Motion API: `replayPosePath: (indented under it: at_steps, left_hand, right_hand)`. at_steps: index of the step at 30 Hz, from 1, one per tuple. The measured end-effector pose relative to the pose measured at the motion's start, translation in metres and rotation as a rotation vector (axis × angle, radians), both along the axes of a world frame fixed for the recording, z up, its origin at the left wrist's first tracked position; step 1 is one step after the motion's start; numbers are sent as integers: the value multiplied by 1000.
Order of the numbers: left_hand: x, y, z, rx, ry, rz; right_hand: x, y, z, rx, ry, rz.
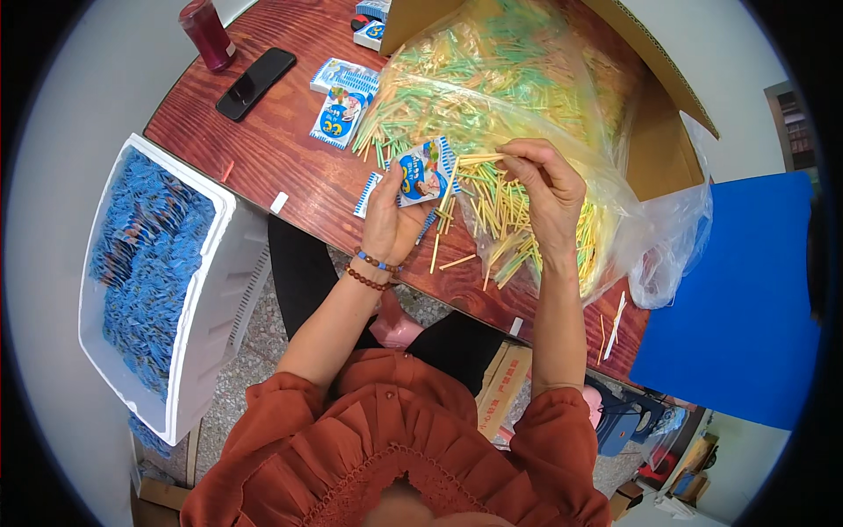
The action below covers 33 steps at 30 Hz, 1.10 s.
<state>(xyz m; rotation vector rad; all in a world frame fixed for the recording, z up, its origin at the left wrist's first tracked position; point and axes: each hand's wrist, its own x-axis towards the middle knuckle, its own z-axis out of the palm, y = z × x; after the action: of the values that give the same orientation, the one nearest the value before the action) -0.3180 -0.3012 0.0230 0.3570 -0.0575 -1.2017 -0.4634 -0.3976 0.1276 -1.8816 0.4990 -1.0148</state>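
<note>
A wooden table (290,167) runs across the view. To the person's left, beside it, a white foam box (206,299) stands full of blue packets. On the far right of the table a cardboard box (659,114) lies open, and from it spills a clear plastic bag (562,105) heaped with thin yellow, green and orange sticks (505,220), fanned out just under both hands.

The left hand (391,220) pinches a small blue-and-white packet (423,171), thumb over its face; the packet is tilted, its long axis running from lower left to upper right, its open end toward the right hand. The right hand (549,189) is closed on a small bundle (479,160) of yellow sticks, which lies nearly level and points left, tips at the packet's mouth.

Farther back lie two more packets (341,105), a black phone (256,83) and a red bottle (206,33), well apart from the hands.
</note>
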Motion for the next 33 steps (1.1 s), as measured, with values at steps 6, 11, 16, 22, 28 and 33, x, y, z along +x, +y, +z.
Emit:
replayPosePath:
  at_steps: [6,11,16,22,28,33]
  left_hand:
    - [-4,-1,-2,-6,-4,-17]
    - [-2,-1,-5,0,15,-31]
    - [1,-1,-17,17,45,-7]
    - [-2,0,-14,62,4,-23]
    - [-18,-2,-8,66,-32,-59]
    - [-20,-3,-14,55,-26,-88]
  right_hand:
    - [-2,1,-7,49,-68,-15]
    - [-12,-1,-9,188,-71,-123]
    - [-29,-12,-29,305,-144,-187]
    - [-66,-24,-38,391,-105,-315]
    - [-92,-35,-50,441,-69,-301]
    - [-110,-35,-48,470,-82,-294]
